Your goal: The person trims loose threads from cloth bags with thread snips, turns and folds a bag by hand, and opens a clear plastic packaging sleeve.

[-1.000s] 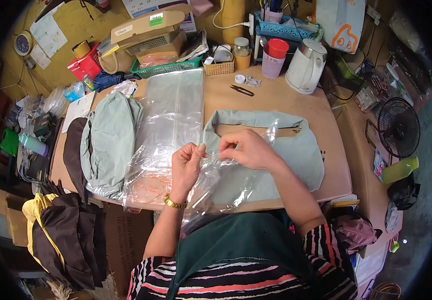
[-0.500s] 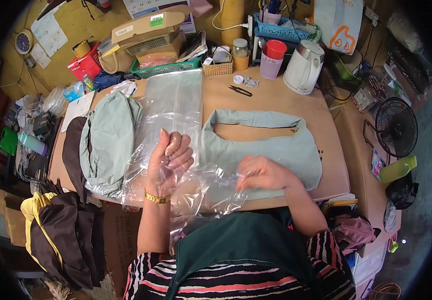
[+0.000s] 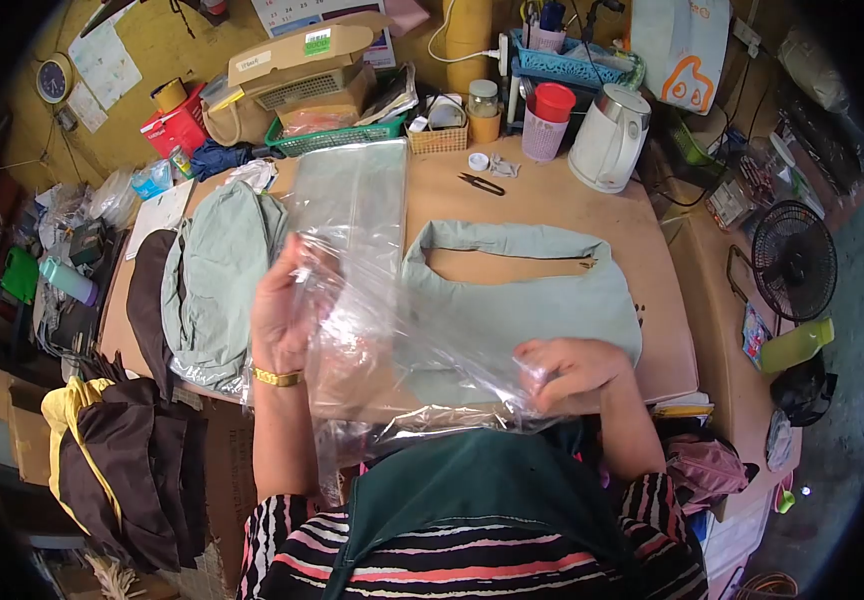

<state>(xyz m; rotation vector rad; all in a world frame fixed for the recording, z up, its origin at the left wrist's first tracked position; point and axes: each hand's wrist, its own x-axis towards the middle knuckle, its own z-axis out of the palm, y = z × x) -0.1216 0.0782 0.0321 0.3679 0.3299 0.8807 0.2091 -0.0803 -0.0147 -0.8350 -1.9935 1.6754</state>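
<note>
Between my hands stretches a clear plastic bag [image 3: 422, 325], its upper edge slanting down to the right. My left hand [image 3: 287, 310], with a gold bracelet at the wrist, is closed on the bag's left end; plastic partly covers its fingers. The right end of the edge is pinched in my right hand [image 3: 577, 370]. Behind it lies a folded pale green cloth piece [image 3: 552, 300] with a long opening near its top. More clear plastic bags [image 3: 357, 185] lie flat beyond my left hand. Left of them is a pile of pale green cloth [image 3: 217, 290].
Small black thread snips [image 3: 482, 185] lie near the table's back. A white electric kettle [image 3: 609, 138], a cup with a red top [image 3: 549, 120] and a green basket [image 3: 337, 137] line the far edge. Dark brown cloth [image 3: 137, 480] hangs at lower left; a fan [image 3: 794, 260] stands right.
My hands have moved apart, the left one leftward and the right one rightward. The bunched plastic bag is now pulled out taut between them.
</note>
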